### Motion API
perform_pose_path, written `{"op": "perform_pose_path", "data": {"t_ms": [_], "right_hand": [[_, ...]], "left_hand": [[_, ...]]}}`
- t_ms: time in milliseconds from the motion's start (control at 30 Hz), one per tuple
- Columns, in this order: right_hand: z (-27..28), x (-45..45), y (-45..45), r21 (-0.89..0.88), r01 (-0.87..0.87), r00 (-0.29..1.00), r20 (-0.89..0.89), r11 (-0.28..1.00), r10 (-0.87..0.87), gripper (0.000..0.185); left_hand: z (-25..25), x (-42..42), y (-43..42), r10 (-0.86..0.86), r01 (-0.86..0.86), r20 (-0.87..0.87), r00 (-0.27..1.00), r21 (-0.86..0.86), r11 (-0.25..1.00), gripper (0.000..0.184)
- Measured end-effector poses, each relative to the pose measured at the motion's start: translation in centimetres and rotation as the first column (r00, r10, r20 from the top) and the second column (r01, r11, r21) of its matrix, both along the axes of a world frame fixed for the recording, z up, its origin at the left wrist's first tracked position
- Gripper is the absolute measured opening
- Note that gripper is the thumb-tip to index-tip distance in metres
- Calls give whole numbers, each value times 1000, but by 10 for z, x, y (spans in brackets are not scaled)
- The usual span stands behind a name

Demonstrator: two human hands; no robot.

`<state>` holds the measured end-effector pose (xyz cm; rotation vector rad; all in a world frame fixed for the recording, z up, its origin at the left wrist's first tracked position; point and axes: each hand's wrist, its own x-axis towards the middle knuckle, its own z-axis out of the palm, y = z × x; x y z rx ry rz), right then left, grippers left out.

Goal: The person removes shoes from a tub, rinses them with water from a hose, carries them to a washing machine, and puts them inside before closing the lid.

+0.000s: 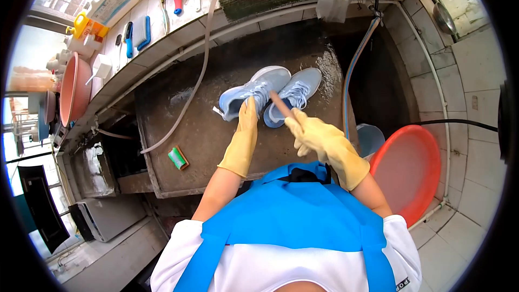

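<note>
Two light-blue sneakers lie side by side on a dark, wet slab. My left hand (246, 136), in a yellow rubber glove, holds the left sneaker (268, 78) at its tongue and laces, with the fingers close together. The right sneaker (304, 84) rests beside it, toe pointing away from me. My right hand (321, 139), also gloved, is closed around a brown wooden brush (281, 105). The brush's far end reaches the laces of the left sneaker; its bristles cannot be seen.
A green scrubbing sponge (178, 158) lies on the slab (216, 165). A pale hose (203, 70) crosses the left side. At right stand a red basin (408, 176) of cloudy water and a grey bucket (370, 139). Brushes and bottles line the tiled ledge (157, 43).
</note>
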<state>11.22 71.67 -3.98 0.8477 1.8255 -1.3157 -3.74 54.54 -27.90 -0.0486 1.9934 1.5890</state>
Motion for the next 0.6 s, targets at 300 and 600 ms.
{"op": "perform_pose_path", "data": {"t_ms": [300,600], "right_hand": [[16,-2,-21,-11,-133,991,6,991,133,59],[14,-14,-50,-10,-328,943,-51,944,327,52]], "left_hand": [[21,18,-12,-316,290,-77,946,-238,927,54],[-20,24,-14,-145,149,-35,989,139,979,61]]}}
